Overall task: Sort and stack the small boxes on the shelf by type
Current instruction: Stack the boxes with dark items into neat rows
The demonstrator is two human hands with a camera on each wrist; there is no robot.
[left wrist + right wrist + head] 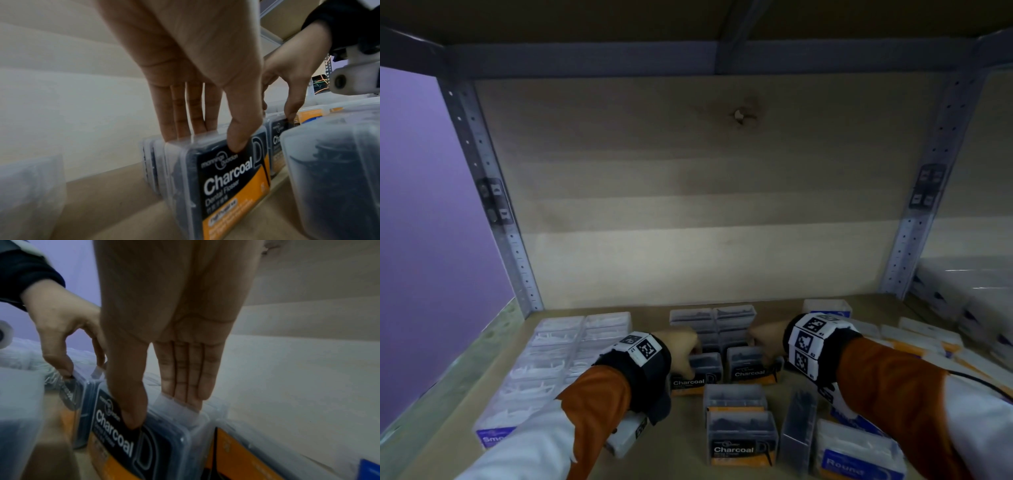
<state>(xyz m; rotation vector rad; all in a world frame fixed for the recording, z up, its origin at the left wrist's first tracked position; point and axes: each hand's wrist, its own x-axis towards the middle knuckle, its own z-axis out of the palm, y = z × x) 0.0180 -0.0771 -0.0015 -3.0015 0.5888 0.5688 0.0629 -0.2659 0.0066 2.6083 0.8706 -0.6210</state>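
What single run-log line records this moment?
left hand: pinches Charcoal box | right hand: pinches neighbouring Charcoal box | both upright on shelf

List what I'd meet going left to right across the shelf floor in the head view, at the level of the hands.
Clear boxes of white flossers → left hand → Charcoal box it pinches → second Charcoal box → right hand → orange-labelled boxes.

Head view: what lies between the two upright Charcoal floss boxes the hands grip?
Only a narrow bare gap separates the left Charcoal box from the right Charcoal box, head view.
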